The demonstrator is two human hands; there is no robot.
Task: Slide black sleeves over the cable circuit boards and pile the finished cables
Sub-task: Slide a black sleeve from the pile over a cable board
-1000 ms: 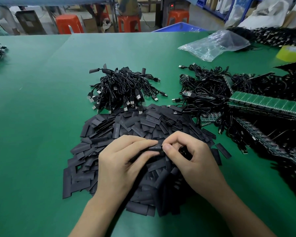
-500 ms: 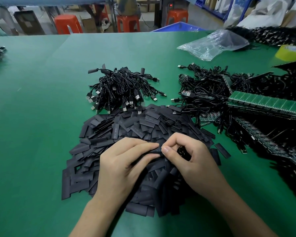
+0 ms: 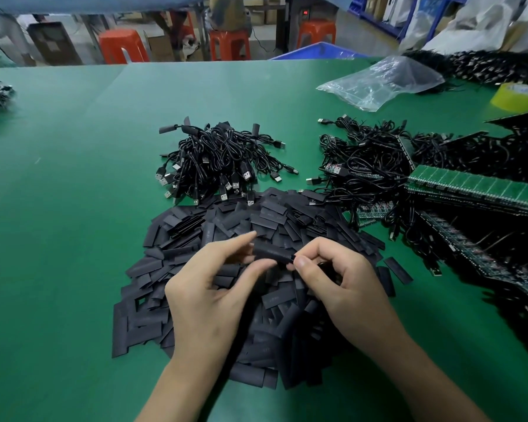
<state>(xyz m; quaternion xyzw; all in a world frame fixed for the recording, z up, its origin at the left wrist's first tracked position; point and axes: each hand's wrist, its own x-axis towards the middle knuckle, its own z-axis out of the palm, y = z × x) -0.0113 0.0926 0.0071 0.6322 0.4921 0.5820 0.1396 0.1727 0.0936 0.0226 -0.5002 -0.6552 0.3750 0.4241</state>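
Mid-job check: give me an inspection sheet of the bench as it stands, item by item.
Surface: green table mat, smooth, no tears seen.
Job's things: heap of flat black sleeves under the hands; one black tubular sleeve held above it; green circuit board panels at right.
Clutter: crumpled clear plastic bag; yellow tape roll far right.
Hands: left hand pinches the tubular sleeve between thumb and forefinger; right hand pinches its right end.
Cables: pile of black USB cables beyond the heap; looser black cable tangle to its right.
Surroundings: orange plastic stools and blue bin behind the table.
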